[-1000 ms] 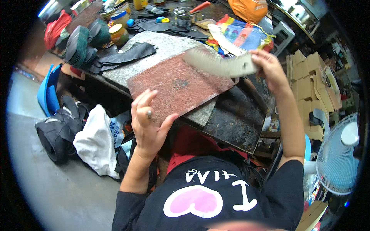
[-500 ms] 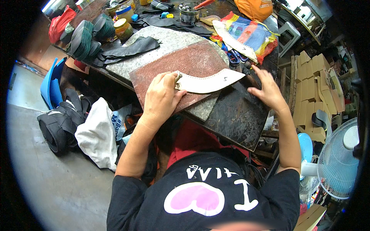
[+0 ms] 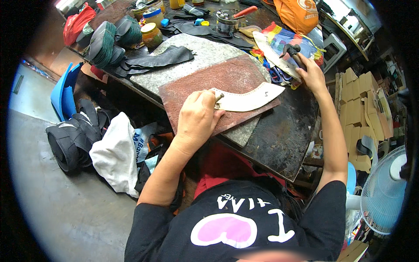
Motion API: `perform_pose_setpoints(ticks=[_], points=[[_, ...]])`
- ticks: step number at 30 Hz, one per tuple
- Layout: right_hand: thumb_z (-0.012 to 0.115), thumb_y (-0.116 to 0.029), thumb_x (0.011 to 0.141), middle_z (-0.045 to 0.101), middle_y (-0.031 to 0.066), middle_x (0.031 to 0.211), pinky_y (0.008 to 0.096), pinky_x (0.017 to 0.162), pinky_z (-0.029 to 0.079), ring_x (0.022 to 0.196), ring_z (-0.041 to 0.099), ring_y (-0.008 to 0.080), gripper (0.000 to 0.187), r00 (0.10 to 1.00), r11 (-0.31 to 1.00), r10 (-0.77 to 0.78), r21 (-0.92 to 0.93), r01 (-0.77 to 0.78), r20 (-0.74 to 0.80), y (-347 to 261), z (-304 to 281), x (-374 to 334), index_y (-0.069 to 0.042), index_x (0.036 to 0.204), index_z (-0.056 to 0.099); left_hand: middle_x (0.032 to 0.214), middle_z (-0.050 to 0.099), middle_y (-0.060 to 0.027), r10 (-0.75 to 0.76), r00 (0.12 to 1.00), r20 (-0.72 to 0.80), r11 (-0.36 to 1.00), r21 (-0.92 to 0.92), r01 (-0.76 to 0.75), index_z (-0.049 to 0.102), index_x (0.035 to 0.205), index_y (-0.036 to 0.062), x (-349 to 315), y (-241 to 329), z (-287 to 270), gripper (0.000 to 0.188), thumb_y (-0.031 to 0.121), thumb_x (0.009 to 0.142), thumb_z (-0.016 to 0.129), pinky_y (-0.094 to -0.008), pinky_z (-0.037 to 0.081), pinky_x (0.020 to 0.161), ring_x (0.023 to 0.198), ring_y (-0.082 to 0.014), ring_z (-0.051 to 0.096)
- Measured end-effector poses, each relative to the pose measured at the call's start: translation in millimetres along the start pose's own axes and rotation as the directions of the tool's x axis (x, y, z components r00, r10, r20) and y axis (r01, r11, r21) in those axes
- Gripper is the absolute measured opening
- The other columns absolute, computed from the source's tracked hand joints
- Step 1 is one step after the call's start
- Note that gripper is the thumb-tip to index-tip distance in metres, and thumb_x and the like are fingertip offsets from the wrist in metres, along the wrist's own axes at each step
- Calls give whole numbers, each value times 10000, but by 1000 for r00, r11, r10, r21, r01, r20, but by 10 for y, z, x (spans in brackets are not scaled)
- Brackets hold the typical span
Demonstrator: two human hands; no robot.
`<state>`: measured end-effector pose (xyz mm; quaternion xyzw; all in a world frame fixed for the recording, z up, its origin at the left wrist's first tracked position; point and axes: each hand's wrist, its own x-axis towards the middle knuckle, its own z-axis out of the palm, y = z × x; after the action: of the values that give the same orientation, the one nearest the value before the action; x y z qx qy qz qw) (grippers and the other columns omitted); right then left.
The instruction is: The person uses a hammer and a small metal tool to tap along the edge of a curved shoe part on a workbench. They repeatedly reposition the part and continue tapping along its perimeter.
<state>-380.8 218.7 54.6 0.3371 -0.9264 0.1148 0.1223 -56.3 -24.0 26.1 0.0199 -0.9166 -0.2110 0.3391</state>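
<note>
A curved white pattern piece (image 3: pixel 252 99) with a row of small holes along its upper edge lies on a reddish-brown board (image 3: pixel 205 76). My left hand (image 3: pixel 195 117) is closed round a short metal punch (image 3: pixel 219 98) at the piece's left end, its thumb on or close to the piece. The punch's lower tip is hidden by my fingers. To the right, my right hand (image 3: pixel 313 75) grips a hammer (image 3: pixel 291 50), its dark head raised past my fingers. Behind it, a second curved white piece (image 3: pixel 267 49) lies against a colourful mesh bag (image 3: pixel 283 38).
Under the board is a grey stone slab (image 3: pixel 150 83) on a dark table (image 3: pixel 283 135). Black leather strips (image 3: pixel 159 60), jars (image 3: pixel 151 35) and a tin of metal tools (image 3: pixel 227 22) stand farther back. At the right are cardboard boxes (image 3: pixel 355 109) and a fan (image 3: pixel 384 192).
My right hand, spread and bare before, has taken hold of the hammer and lifted it. My left hand keeps the punch at the white piece. The whole view has shifted slightly.
</note>
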Motion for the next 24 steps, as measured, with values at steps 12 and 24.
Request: perform_pose_setpoints(ticks=[12, 24], points=[[598, -302, 924, 686, 151, 1167, 392, 943, 489, 1090, 649, 309, 365, 961, 910, -270, 340, 235, 56, -1362, 827, 1369, -180, 1264, 646, 1093, 588, -204, -77, 997, -3, 996, -39, 77, 505, 1049, -7, -33, 6, -22, 477, 104, 691, 800, -442, 468, 912, 1050, -387, 557], [575, -334, 938, 679, 113, 1204, 405, 991, 460, 1156, 618, 304, 351, 986, 862, -120, 504, 48, 112, -1709, 1233, 1615, -227, 1262, 660, 1073, 580, -200, -129, 991, 20, 991, -22, 129, 508, 1088, -8, -8, -40, 17, 514, 97, 685, 809, -460, 449, 918, 1046, -376, 547]])
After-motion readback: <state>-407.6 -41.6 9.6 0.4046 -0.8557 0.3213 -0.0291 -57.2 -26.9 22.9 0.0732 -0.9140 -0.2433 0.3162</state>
